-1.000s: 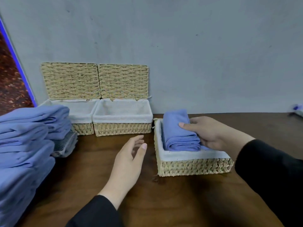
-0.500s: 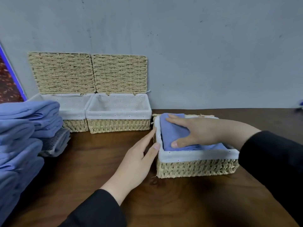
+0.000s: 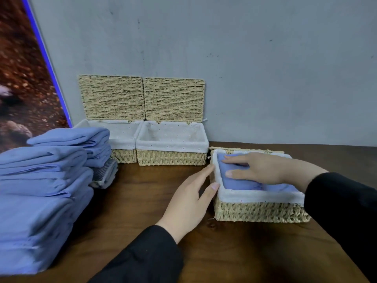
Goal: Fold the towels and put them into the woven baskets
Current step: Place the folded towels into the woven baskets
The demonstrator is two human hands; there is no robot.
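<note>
The near basket [image 3: 259, 209], woven with a white cloth liner, stands on the dark wooden table [image 3: 142, 201] and serves as reference point. Inside it lies a folded blue towel [image 3: 236, 180], filling most of the interior and sitting about level with the liner's rim.

The right hand [image 3: 263, 170] lies flat on top of that towel, fingers extended and slightly spread, pressing down without gripping; its black sleeve [image 3: 342, 203] crosses the basket's right end. The left hand [image 3: 189, 199] is outside the basket, against its left wall, fingers straight, with fingertips and thumb touching the liner's edge. It grasps nothing.

Beyond the near basket and to its left, two further lined baskets stand side by side against the grey wall: the middle basket [image 3: 172, 157] and, left of it, the far-left basket [image 3: 122, 148]. Both have their woven lids standing upright against the wall. No towel shows in either.

Well to the left of the near basket, a tall stack of blue towels [image 3: 40, 197] occupies the table's left edge. A grey striped cloth [image 3: 105, 174] protrudes from under the stack's rear part.
</note>
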